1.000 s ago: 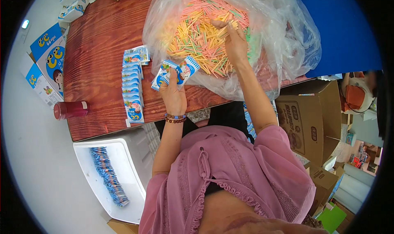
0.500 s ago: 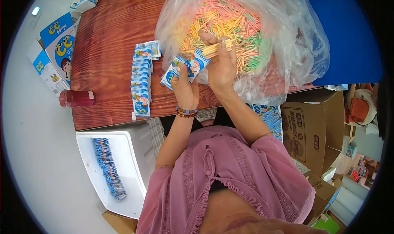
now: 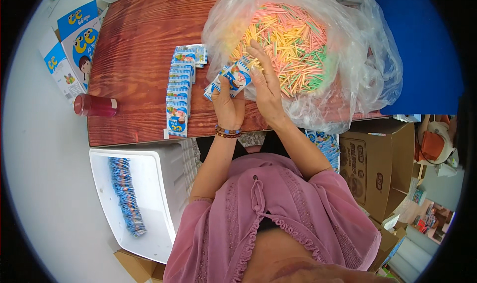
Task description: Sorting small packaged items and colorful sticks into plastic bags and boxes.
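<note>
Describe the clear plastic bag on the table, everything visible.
The clear plastic bag is large, thin and crinkled, and sits open-mouthed on the red-brown wooden table, its near side hanging slightly over the table's front edge. It is heaped with thin sticks in pink, yellow, orange and green. Its film bunches in loose folds to the right, against a blue surface. The right hand lies against its near left side, at the sticks, and the left hand holds small blue-and-white packets beside it.

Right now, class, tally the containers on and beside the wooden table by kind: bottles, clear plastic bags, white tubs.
Red bottle: 1
Clear plastic bag: 1
White tub: 1
Total: 3
</note>
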